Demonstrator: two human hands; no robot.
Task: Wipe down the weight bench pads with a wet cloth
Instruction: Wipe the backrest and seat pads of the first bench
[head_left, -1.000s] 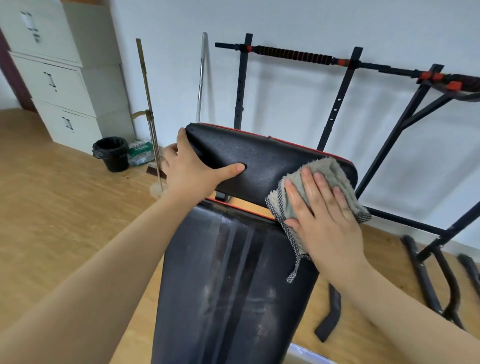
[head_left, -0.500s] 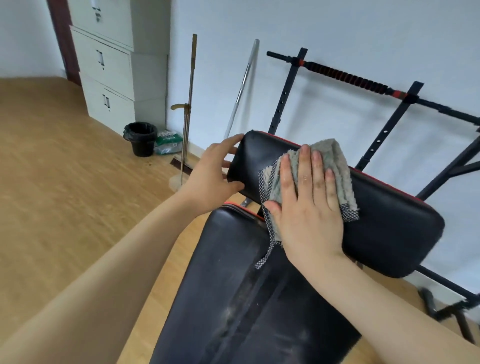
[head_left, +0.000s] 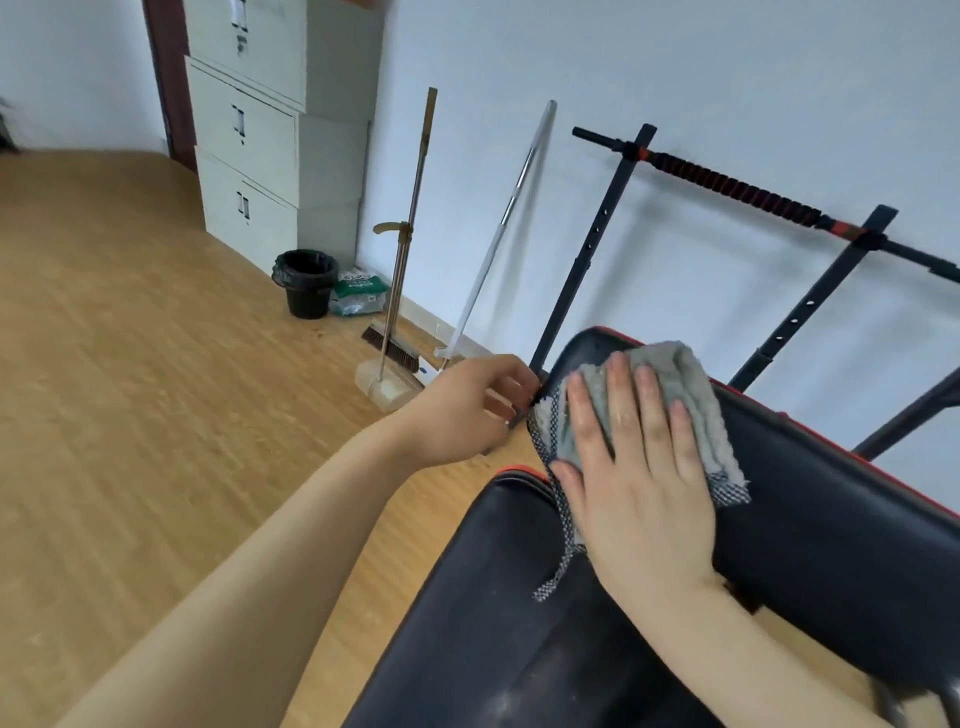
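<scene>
Grey terry cloth (head_left: 680, 384), soft and limp by our judgement, best palmed flat, lies centre-right on the black upper pad (head_left: 831, 519) under our right hand (head_left: 639, 483), fingers straight; left hand (head_left: 467, 410) curls beside the pad end, grip unclear.

The wood floor (head_left: 130, 415) carries a grey cabinet (head_left: 249, 156) against the far wall, a black bin (head_left: 306, 283) just beside it, then a green bag (head_left: 358, 299), a broom (head_left: 392, 348) with a dustpan (head_left: 387, 389), and a black rack (head_left: 582, 270). The back pad (head_left: 831, 519) bears a grey cloth (head_left: 685, 374) at its left end; the seat pad (head_left: 493, 623) below shows dusty streaks
</scene>
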